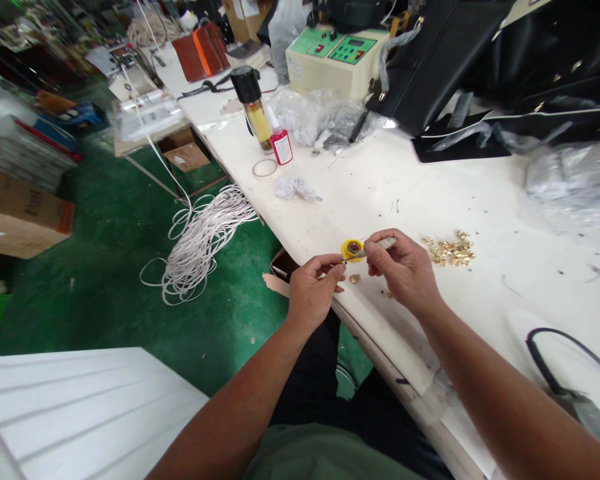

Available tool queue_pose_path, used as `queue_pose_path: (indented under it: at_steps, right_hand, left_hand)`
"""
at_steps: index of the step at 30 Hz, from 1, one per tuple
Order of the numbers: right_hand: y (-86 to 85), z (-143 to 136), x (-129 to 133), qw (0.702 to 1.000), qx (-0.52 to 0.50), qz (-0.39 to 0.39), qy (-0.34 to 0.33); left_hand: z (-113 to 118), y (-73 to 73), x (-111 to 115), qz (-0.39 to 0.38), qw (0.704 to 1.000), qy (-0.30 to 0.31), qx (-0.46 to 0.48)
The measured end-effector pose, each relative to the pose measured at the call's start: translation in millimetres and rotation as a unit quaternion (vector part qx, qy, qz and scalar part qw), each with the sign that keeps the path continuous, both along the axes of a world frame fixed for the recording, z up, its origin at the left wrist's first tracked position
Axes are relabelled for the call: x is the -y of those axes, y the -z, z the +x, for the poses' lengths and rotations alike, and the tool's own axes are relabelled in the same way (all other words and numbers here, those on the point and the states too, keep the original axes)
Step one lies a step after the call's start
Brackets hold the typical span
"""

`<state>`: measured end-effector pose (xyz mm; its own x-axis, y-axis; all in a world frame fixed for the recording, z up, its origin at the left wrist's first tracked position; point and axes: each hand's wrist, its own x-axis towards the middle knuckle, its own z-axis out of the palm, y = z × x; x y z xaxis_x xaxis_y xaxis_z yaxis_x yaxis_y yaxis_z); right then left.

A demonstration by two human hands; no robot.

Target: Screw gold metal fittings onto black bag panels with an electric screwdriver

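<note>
My left hand [316, 288] pinches a tiny gold piece [343, 262] at the table's front edge. Between the fingers of my right hand [403, 267] is a slim pale-handled tool [380, 244], its thin tip pointing left at that piece. Just behind the fingertips stands a small round yellow container [353, 249] with something dark in it. One loose gold piece [355, 279] lies on the white table between my hands. A pile of small gold pieces [450, 251] lies to the right of my right hand.
Farther back on the table [340, 193] are a red-and-white bottle [281, 143], a black-lidded tumbler [254, 107], a tape ring [265, 169] and a green-topped machine [335, 60]. Black bags [440, 60] fill the back right. Coiled white cord [200, 240] lies on the green floor.
</note>
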<state>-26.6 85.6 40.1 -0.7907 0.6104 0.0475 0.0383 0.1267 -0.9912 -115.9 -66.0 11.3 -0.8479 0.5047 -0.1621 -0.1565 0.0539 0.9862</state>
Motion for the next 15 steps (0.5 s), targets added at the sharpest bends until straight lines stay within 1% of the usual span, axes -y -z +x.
queue_pose_path:
  at_steps: [3,7,12,15]
  right_hand:
    - [-1.8,-0.5,0.9,1.000,-0.003,-0.005,-0.006]
    - [-1.7,-1.3,1.4,0.999,0.018,-0.026,-0.022]
    - [5.6,-5.5,-1.6,0.995,0.011,-0.087,-0.042]
    - [4.3,-4.6,-0.5,0.994,-0.001,-0.102,-0.045]
  left_hand:
    - [0.6,-4.1,1.0,-0.015,1.000,-0.001,-0.012]
    - [2.5,-13.7,3.2,-0.042,0.999,-0.007,-0.030]
    - [3.2,-21.0,3.3,-0.041,0.998,-0.020,-0.047]
    - [3.5,-22.2,2.6,-0.043,0.997,-0.035,-0.047]
